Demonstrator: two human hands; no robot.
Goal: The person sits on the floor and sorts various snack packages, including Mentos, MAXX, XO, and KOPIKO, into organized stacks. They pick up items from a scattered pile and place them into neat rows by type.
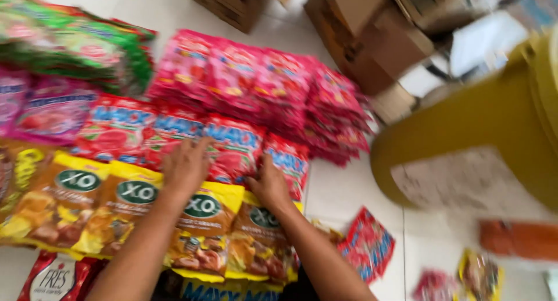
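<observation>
From the head camera, both hands rest flat on rows of sweet packets laid out on a pale tiled floor (343, 190). The left hand (185, 167) lies palm down, fingers loosely spread, on a red-and-blue packet (174, 132) in the middle row, its wrist over the yellow-and-brown packets (203, 231) in the row nearer the person. The right hand (268, 183) presses on the neighbouring red packet (235, 147), fingers together, gripping nothing (the picture is blurred, so finer detail is lost). Pink packets (261, 80) lie in stacks beyond, green ones (87, 45) far left. A yellow drum (482, 120) stands to the right, cardboard boxes (360, 39) behind it.
</observation>
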